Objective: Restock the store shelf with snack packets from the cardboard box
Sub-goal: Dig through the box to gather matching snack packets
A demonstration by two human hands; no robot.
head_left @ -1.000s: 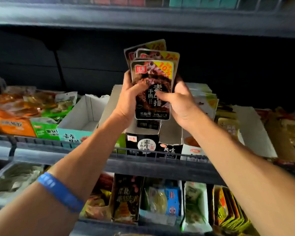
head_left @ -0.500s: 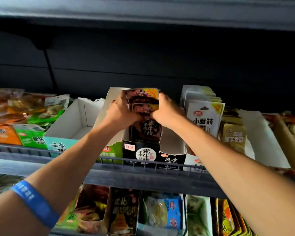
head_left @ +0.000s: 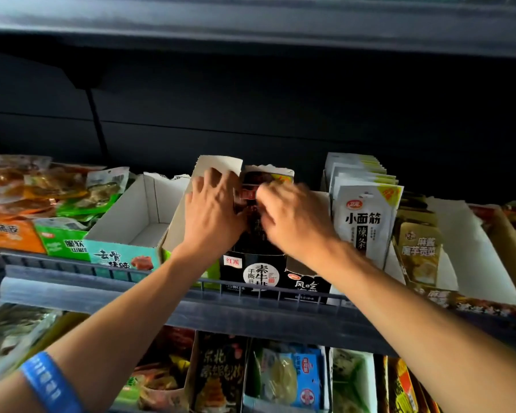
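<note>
A: Where were the snack packets (head_left: pixel 258 216) just then?

B: Standing on end in the black display carton (head_left: pixel 251 271) at the front edge of the shelf (head_left: pixel 280 318), near its middle. Their long axis ran up and down, with the top edges showing above the knuckles.

A: And which way from the hands?

B: Right between them. The left hand (head_left: pixel 213 217) lay against the packets' left side, fingers spread and reaching up along the tall white flap (head_left: pixel 218 165) behind. The right hand (head_left: pixel 289 219) sat on their right side with its fingers curled in at the top edge. Neither was clearly nearer; both touched the stack.

A: Clamped, then?

B: The right one looked pinched on the top of the packets. The left looked flat and pressing rather than gripping, though blur made that hard to be sure of.

A: How were the arms set?

B: Both reached up and forward over the shelf rail, converging at the carton, a blue wristband (head_left: pixel 49 383) on the left forearm.

A: What would the next move turn on?

B: I'd judge on the packets staying upright as the hands let go, since the carton's front wall is low. White packets (head_left: pixel 365 222) stood just beside on the right.
</note>
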